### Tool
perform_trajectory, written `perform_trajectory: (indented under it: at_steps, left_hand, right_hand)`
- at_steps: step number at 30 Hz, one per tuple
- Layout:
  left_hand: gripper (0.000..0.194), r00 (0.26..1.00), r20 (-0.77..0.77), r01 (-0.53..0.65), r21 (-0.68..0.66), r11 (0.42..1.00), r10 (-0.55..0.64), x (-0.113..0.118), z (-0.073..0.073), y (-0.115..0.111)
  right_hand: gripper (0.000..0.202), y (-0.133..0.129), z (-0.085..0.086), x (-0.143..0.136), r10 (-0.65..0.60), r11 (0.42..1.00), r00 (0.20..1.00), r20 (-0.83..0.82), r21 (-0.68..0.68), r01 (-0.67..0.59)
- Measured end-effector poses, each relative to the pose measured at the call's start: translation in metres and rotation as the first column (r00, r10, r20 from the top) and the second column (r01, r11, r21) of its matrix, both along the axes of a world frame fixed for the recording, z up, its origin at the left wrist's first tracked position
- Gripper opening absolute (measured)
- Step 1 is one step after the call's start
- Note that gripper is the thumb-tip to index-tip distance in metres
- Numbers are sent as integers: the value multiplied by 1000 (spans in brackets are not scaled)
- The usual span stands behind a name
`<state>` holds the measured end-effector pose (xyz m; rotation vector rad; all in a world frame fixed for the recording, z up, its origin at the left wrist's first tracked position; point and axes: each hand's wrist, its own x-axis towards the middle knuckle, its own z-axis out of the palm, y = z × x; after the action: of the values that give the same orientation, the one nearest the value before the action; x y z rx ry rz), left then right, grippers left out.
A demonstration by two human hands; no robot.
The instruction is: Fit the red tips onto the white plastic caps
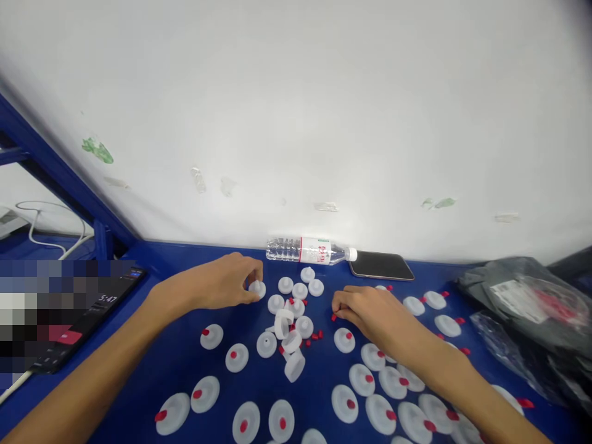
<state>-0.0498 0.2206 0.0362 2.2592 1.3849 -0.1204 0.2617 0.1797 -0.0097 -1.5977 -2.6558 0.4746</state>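
My left hand (pixel 231 280) pinches a white plastic cap (pixel 258 288) between thumb and fingers, near the back of the blue table (pixel 185 345). The fingertips of my right hand (pixel 361 308) are closed on a small red tip (pixel 333 317), low over the table. Between my hands lies a loose heap of plain white caps (pixel 304 327), some tipped on their sides. Several loose red tips (pixel 315 337) are scattered among and beside them. Other white caps bearing red tips (pixel 237 357) lie at the front, left and right, partly hidden under my right forearm.
A clear water bottle (pixel 314 251) lies on its side against the white wall, next to a dark phone (pixel 382 265). Grey and clear plastic bags (pixel 522 308) are piled at the right. A tablet (pixel 92 314), partly pixelated, and a white cable (pixel 34 228) are at the left.
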Motion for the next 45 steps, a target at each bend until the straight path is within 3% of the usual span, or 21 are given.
perform_trajectory:
  at_steps: [3, 7, 9, 13, 19, 32, 39, 42, 45]
  left_hand:
    - [26, 998, 58, -22, 41, 999, 19, 2, 9, -2]
    - [32, 991, 133, -19, 110, 994, 4, 16, 16, -12]
    - [33, 987, 161, -6, 130, 992, -15, 25, 17, -19]
    - [34, 980, 194, 27, 140, 990, -54, 45, 19, -34]
    - [36, 969, 230, 57, 148, 987, -91, 61, 26, -50]
    - [33, 944, 289, 92, 227, 970, -157, 65, 23, -58]
    - [44, 922, 341, 98, 250, 963, -182, 65, 16, -55]
    - [60, 959, 256, 47, 275, 960, -121, 60, 17, -51]
    - [44, 979, 170, 54, 298, 953, -109, 52, 18, -46]
  right_hand:
    - [23, -2, 7, 3, 3, 1000, 1000, -23, 3, -3]
    - [23, -10, 30, 9, 5, 1000, 993, -116, 6, -5]
    - [17, -15, 43, 9, -15, 999, 971, -237, 26, 22]
    - [8, -27, 59, 2, -50, 990, 850, -524, 83, 110]
    - [10, -33, 52, -6, -21, 984, 790, -612, 128, 125]
    - [10, -37, 48, -9, -28, 986, 726, -687, 99, 132]
    - [5, -35, 54, -9, -174, 984, 654, -736, -103, 145]
    - [7, -31, 59, 0, -172, 982, 744, -646, -52, 182]
    - [17, -24, 54, 17, -91, 988, 933, -348, 87, 129]
